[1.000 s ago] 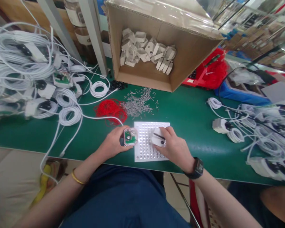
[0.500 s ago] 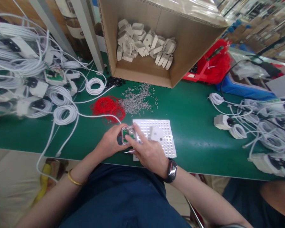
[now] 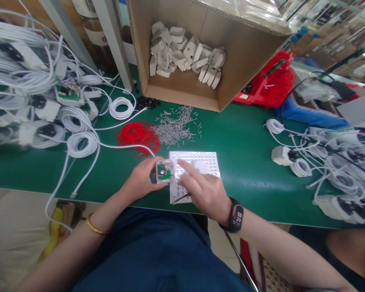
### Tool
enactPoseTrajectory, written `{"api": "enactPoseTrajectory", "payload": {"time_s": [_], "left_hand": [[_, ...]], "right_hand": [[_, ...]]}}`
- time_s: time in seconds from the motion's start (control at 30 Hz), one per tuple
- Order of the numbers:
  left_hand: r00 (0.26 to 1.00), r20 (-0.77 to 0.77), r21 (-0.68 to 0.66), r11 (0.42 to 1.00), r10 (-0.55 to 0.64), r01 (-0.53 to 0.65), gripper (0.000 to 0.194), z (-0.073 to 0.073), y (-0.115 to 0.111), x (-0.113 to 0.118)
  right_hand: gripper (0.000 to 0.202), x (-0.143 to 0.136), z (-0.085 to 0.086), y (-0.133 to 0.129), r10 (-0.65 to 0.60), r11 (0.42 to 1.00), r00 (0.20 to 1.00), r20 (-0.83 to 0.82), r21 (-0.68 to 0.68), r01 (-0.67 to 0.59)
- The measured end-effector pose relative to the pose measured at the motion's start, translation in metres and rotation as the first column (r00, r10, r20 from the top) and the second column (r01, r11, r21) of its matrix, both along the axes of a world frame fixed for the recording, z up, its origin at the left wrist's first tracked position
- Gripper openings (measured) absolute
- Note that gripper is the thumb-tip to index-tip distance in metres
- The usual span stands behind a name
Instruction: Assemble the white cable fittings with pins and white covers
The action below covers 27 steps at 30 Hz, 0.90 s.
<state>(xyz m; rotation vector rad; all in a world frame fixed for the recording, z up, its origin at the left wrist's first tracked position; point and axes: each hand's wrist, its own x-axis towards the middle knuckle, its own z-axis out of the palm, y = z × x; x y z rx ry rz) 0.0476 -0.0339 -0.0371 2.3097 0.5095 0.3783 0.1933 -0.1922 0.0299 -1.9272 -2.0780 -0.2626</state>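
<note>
My left hand grips a small white plastic housing at the bench edge. Its open face is up, showing a green circuit board with a round silvery part on it and a red line along the rim. A white cable runs to the housing from the left. My right hand, partly blurred, is just right of the housing, apart from it. Its index finger is extended; the other fingers are curled round a thin metal tool. Below lies a white sheet with rows of shiny dots, partly hidden.
Red rubber rings and loose metal pins or screws lie ahead. Behind them a cardboard box holds white housings. Coiled cables crowd the left, more cables the right. Another person's arm shows lower right.
My right hand has drawn back to the right from the housing, its finger leaving the circuit board. A round silvery part now shows on the board. My left hand stays put.
</note>
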Motion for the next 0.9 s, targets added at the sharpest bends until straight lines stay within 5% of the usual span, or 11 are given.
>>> {"api": "enactPoseTrajectory", "payload": {"time_s": [0.13,0.27,0.43,0.53,0.6,0.67,0.73,0.8,0.9], "left_hand": [[1.0,0.0,-0.009,1.0,-0.003,0.003,0.056,-0.001,0.0,-0.001],[1.0,-0.007,-0.001,1.0,-0.004,0.004,0.054,-0.001,0.001,-0.001],[1.0,0.004,0.026,1.0,-0.017,0.017,0.048,0.002,0.001,-0.001],[1.0,0.004,0.022,1.0,-0.02,0.02,0.052,0.004,0.0,-0.001],[1.0,0.0,0.011,1.0,-0.017,0.017,0.056,0.004,0.0,-0.001],[1.0,-0.002,0.0,1.0,-0.024,0.024,0.058,0.004,0.0,-0.001],[1.0,-0.001,-0.004,1.0,-0.028,0.028,0.058,0.003,0.0,-0.001],[1.0,-0.002,-0.001,1.0,-0.026,0.026,0.057,0.001,0.0,-0.001],[0.999,-0.01,-0.001,1.0,-0.031,0.031,0.059,0.0,0.001,-0.002]], "right_hand": [[0.037,-0.007,-0.013,-0.003,-0.103,0.991,0.984,-0.148,0.069,0.114],[0.027,-0.023,-0.023,0.005,-0.075,0.992,0.987,-0.139,-0.115,0.059],[0.04,-0.024,-0.024,0.011,-0.072,0.952,0.991,-0.116,-0.305,0.034],[0.028,-0.012,-0.016,0.003,-0.066,0.966,0.985,-0.16,-0.258,0.022],[0.032,-0.002,-0.011,-0.005,-0.219,0.966,0.953,-0.208,-0.183,0.182],[0.034,0.004,-0.01,-0.011,-0.455,0.889,0.862,-0.225,-0.167,0.426],[0.058,0.007,-0.016,-0.013,-0.619,0.781,0.762,-0.187,-0.239,0.576],[0.078,0.008,-0.025,-0.012,-0.679,0.718,0.722,-0.135,-0.329,0.613],[0.077,0.01,-0.035,-0.008,-0.718,0.675,0.681,-0.143,-0.379,0.632]]}}
